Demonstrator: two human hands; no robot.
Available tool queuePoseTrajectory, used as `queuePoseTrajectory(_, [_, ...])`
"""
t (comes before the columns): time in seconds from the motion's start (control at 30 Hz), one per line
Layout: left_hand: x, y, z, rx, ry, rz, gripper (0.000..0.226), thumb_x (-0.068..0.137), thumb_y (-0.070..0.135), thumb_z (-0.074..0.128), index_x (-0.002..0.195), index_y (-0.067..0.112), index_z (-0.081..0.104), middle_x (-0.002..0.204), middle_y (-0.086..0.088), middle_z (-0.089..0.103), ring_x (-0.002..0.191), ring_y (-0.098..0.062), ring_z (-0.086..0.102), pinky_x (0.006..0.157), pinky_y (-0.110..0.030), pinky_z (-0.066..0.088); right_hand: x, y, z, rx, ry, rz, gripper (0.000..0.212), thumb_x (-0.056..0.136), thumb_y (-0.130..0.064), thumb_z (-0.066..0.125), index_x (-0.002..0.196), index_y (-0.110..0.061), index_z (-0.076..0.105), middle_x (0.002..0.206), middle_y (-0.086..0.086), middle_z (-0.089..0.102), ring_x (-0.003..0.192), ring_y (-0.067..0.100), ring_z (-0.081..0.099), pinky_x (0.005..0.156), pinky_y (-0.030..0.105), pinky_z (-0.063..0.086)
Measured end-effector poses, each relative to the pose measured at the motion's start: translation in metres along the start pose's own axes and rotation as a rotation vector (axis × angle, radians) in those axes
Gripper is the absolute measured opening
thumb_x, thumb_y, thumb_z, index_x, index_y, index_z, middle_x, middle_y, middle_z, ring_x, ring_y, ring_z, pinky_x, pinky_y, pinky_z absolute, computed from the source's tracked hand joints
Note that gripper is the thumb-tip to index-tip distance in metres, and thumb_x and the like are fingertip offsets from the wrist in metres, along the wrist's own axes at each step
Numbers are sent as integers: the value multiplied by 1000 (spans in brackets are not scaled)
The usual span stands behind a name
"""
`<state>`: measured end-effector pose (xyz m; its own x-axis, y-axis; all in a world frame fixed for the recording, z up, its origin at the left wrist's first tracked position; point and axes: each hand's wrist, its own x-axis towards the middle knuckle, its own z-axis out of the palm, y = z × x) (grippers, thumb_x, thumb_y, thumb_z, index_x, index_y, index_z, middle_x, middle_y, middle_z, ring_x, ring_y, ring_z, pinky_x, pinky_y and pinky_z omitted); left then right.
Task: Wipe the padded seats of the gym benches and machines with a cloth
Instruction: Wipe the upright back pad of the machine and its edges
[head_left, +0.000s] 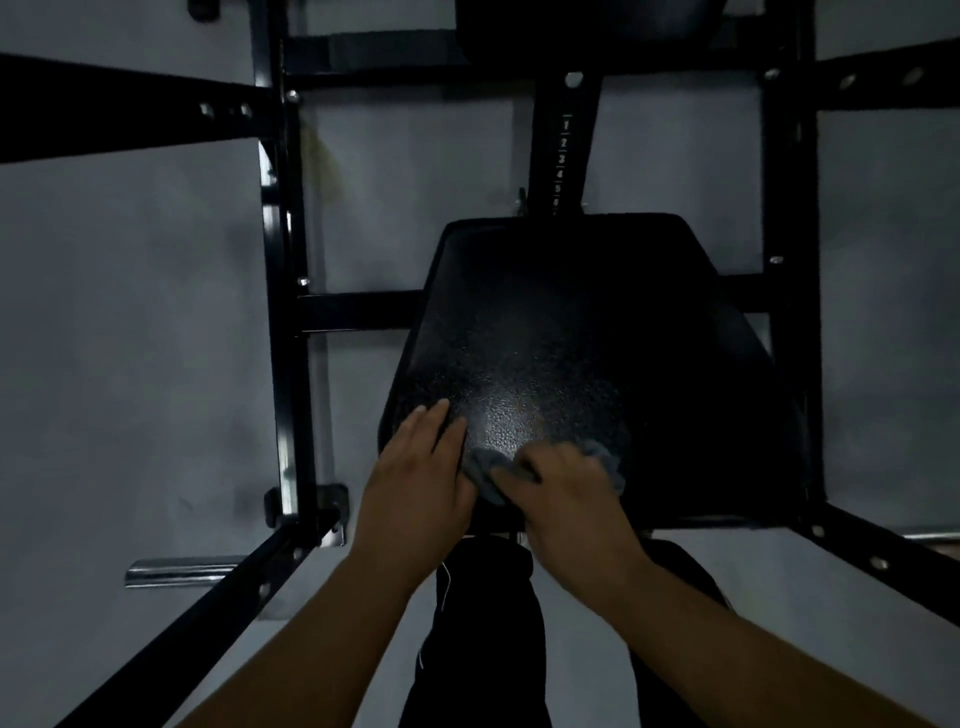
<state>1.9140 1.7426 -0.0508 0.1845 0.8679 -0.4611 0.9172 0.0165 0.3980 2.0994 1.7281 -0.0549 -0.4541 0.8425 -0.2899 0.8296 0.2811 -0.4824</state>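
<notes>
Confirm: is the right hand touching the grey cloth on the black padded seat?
Touching. Head view: the right hand curls its fingers over the grey cloth, pressing it onto the black padded seat.

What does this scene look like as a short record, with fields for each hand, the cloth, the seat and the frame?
seat: black, padded, textured, with a shiny patch near its front
cloth: grey, bunched, on the seat's near part
left hand: flat on the seat's near left edge, fingers straight
right hand: fingers curled on the cloth, holding it against the seat
frame: black metal bars around the seat
</notes>
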Motion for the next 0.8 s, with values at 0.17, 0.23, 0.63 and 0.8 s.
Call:
queuePoseTrajectory(0.17, [9, 17, -12, 92, -39, 167, 64, 76, 18, 68, 137, 8, 54, 149, -16, 45, 133, -36, 47, 104, -51, 46, -16, 26, -30, -63, 30, 51, 27, 79, -23, 61, 101, -28, 75, 90, 1, 57, 80, 22, 52, 57, 28, 43])
queuePoseTrajectory(0.23, [14, 34, -24, 115, 0, 160, 63, 80, 29, 60, 140, 11, 51, 152, -15, 41, 136, -36, 43, 105, -53, 44, -4, 27, -55, -53, 153, 159, 29, 79, -15, 60, 104, -22, 72, 95, 4, 56, 83, 26, 52, 57, 32, 49])
queuePoseTrajectory(0.63, [-61, 179, -152, 212, 343, 309, 78, 84, 35, 67, 152, 21, 31, 162, -6, 22, 142, -29, 31, 107, -50, 37, -82, -31, -228, -33, 671, 81, 33, 83, -16, 44, 105, -10, 67, 94, 7, 54, 85, 29, 54, 56, 37, 52])
queuePoseTrajectory(0.8, [-122, 261, -246, 272, 575, 425, 77, 82, 38, 60, 152, 21, 32, 163, -4, 23, 144, -27, 31, 104, -49, 39, -143, -77, -335, -78, 858, 51, 29, 85, -6, 56, 112, -12, 67, 99, 4, 55, 91, 26, 53, 61, 43, 55])
